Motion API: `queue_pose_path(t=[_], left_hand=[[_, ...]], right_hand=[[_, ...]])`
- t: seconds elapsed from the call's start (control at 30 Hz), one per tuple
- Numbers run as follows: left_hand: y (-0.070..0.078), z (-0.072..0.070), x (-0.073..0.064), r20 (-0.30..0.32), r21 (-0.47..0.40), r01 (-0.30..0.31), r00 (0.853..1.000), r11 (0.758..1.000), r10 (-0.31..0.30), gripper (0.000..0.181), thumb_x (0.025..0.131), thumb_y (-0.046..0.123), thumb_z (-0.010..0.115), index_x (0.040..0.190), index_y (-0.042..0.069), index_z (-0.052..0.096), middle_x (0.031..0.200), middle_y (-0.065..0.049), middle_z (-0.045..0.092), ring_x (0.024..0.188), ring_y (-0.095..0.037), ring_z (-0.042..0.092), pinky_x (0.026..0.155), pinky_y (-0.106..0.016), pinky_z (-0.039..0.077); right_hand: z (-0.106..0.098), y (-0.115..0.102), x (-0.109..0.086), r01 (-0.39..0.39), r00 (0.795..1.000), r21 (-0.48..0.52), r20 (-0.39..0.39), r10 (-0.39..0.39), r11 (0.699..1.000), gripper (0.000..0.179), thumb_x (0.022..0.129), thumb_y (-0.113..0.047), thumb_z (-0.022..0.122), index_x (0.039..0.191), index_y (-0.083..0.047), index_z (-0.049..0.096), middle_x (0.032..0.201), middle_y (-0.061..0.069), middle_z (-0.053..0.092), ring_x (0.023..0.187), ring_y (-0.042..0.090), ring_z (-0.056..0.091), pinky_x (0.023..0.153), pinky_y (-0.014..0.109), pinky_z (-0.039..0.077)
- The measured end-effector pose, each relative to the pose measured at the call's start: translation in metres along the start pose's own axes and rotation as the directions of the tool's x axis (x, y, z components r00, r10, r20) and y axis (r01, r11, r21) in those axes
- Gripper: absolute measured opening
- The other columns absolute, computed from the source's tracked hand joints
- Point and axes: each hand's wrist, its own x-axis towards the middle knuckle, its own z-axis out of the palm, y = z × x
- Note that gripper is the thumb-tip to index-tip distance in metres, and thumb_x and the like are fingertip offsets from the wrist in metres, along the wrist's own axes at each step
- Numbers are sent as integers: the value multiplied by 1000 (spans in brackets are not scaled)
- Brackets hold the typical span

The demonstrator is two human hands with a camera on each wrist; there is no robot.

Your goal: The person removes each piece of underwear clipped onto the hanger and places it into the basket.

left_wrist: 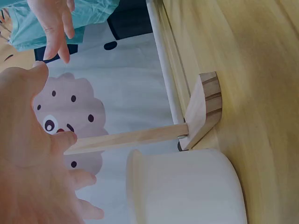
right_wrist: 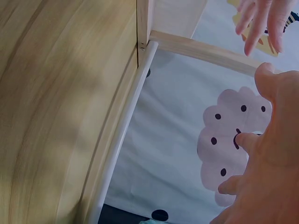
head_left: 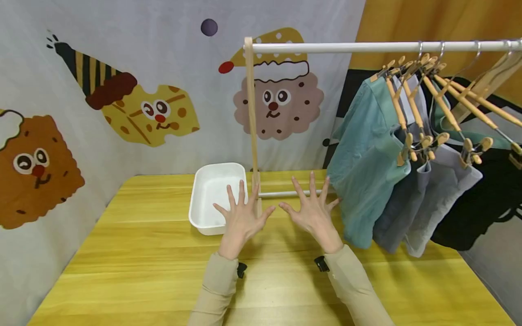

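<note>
Both hands are raised over the table with fingers spread, holding nothing. My left hand (head_left: 241,218) overlaps the right side of a white plastic basin (head_left: 197,199) in the head view. To its right is my right hand (head_left: 314,215), thumb pointing toward the left thumb with a gap between. A wooden rack post (head_left: 251,113) rises behind the left hand. Closest to the right hand hangs a teal shirt (head_left: 363,122) with matching teal shorts (head_left: 367,181) below. In the left wrist view, the basin (left_wrist: 187,186) stands beside the rack's wooden foot (left_wrist: 203,105).
A white rail (head_left: 310,47) carries several wooden clip hangers (head_left: 448,108) with clothes, among them grey shorts (head_left: 438,194) and black garments (head_left: 485,199). A lower white bar (head_left: 285,194) runs near the back of the wooden table (head_left: 134,253). A cartoon-printed curtain (head_left: 163,40) hangs behind.
</note>
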Motion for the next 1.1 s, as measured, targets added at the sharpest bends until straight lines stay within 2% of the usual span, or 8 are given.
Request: queue_pose_path(t=[0.3,0.43,0.67,0.97,1.03,1.1], left_hand=[[0,0,0,4,28,-15,1000,1000,15,80,86,76,34,152,36,13,160,-10,1,145,-45,-7,95,-84,-2],[1,-1,-1,11,24,-19,1000,1000,19,80,86,75,35,152,35,16,160,-10,1,145,-45,-8,95,-84,-2],[3,-3,0,-14,14,-34,999,999,34,80,86,74,37,152,31,20,160,-12,3,145,-47,-5,95,-84,-2],[1,-4,2,-1,9,-19,1000,1000,19,77,88,71,38,152,32,20,161,-10,3,146,-46,-4,96,-83,0],[0,-4,4,-27,-12,-30,999,999,30,74,90,67,40,151,30,23,161,-11,6,146,-45,-1,98,-82,3],[0,-5,7,-104,-49,-62,993,997,56,70,92,59,46,150,21,30,159,-15,17,145,-46,10,102,-78,14]], right_hand=[[1,0,-2,6,1000,-1,-7,-6,1000,78,87,-69,44,152,-34,16,159,9,-17,141,49,-21,92,85,0],[1,0,-3,12,1000,-7,-9,-12,1000,78,88,-68,44,152,-34,15,159,10,-16,141,49,-20,93,85,2],[1,0,-2,18,999,-7,-29,-18,1000,77,88,-67,45,152,-36,14,160,11,-14,142,51,-16,93,85,5],[1,2,-3,28,999,-5,-41,-28,1000,78,88,-65,47,152,-34,15,160,12,-14,141,54,-13,93,85,9],[1,2,-3,34,998,-12,-54,-34,999,78,88,-64,48,152,-33,17,160,13,-12,141,54,-11,95,84,9],[0,0,-3,45,994,-15,-99,-46,999,78,88,-62,50,152,-29,21,160,16,-6,142,54,-5,98,81,11]])
